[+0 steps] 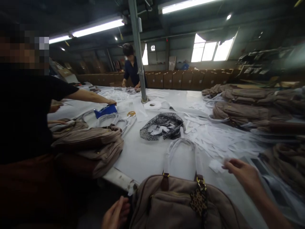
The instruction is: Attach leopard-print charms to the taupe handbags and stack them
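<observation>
A taupe handbag [181, 206] stands upright in front of me. It has brown trim, gold rings, two handles wrapped in white [167, 159] and a leopard-print charm [199, 202]. At its left side is my left hand [116, 212], fingers curled together against the dark edge; what they grip is hidden. A small white tag-like piece [130, 188] sticks out just above that hand. To the right of the bag, my right hand [243, 175] pinches a thin white slip [216, 166] between thumb and fingers, over the table.
White slips [214, 136] lie scattered across the white table [138, 156]. A black-and-white speckled cloth [162, 127] holds more slips. Taupe bags are piled left [95, 140] and right [247, 111]. A co-worker at left touches a blue tape dispenser [106, 110]; another stands behind a post [138, 47].
</observation>
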Available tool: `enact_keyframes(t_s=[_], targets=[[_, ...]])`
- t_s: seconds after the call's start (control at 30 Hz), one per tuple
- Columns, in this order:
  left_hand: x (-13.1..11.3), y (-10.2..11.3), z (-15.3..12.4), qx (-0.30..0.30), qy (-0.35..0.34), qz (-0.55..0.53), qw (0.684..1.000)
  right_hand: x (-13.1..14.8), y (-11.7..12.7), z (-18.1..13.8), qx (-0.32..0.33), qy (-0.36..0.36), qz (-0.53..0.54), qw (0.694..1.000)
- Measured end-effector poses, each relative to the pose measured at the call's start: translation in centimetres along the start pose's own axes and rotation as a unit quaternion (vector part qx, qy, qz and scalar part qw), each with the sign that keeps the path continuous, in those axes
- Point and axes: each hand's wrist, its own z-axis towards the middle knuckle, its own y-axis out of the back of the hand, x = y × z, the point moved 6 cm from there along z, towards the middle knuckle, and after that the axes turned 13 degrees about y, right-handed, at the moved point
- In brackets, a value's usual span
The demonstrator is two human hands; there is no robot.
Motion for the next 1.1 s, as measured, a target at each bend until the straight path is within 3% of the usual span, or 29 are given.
enact_keyframes(t_s=[0.07, 0.2, 0.33, 0.47, 0.6, 0.7, 0.77, 0.87, 0.97, 1.1], targets=[[-0.8, -1.3, 0.0, 0.025, -0.046, 0.051, 0.997, 0.4, 0.4, -0.4, -0.019, -0.001, 0.015, 1.0], [-3.3, -3.3, 0.3, 0.052, -0.134, 0.159, 0.977, 0.3, 0.6, -0.8, -0.01, -0.003, -0.062, 0.998], [-5.3, -4.6, 0.9, 0.091, -0.155, 0.188, 0.966, 1.0, 0.0, -1.6, 0.023, -0.007, -0.056, 0.998], [-5.8, -5.1, 0.6, 0.122, -0.162, 0.172, 0.964, 3.8, -1.3, -3.9, 0.02, 0.003, 0.026, 0.999], [-5.3, -5.3, -0.6, 0.102, -0.156, 0.142, 0.972, 8.3, -5.3, -7.5, 0.149, 0.038, 0.15, 0.977], [-5.9, -6.2, -1.9, 0.063, -0.161, 0.125, 0.977, 12.0, -9.1, -10.2, 0.26, 0.029, 0.248, 0.933], [-6.9, -7.3, -2.8, 0.049, -0.184, 0.115, 0.975, 14.0, -11.4, -11.1, 0.296, 0.009, 0.304, 0.905], [-8.2, -9.6, -3.5, 0.064, -0.238, 0.111, 0.963, 15.7, -14.6, -11.1, 0.287, -0.031, 0.395, 0.872], [-8.0, -11.3, -3.2, 0.096, -0.281, 0.109, 0.948, 15.3, -17.6, -10.5, 0.256, -0.108, 0.466, 0.84], [-6.7, -11.7, -2.1, 0.105, -0.292, 0.114, 0.944, 14.4, -20.2, -10.2, 0.234, -0.157, 0.48, 0.831]])
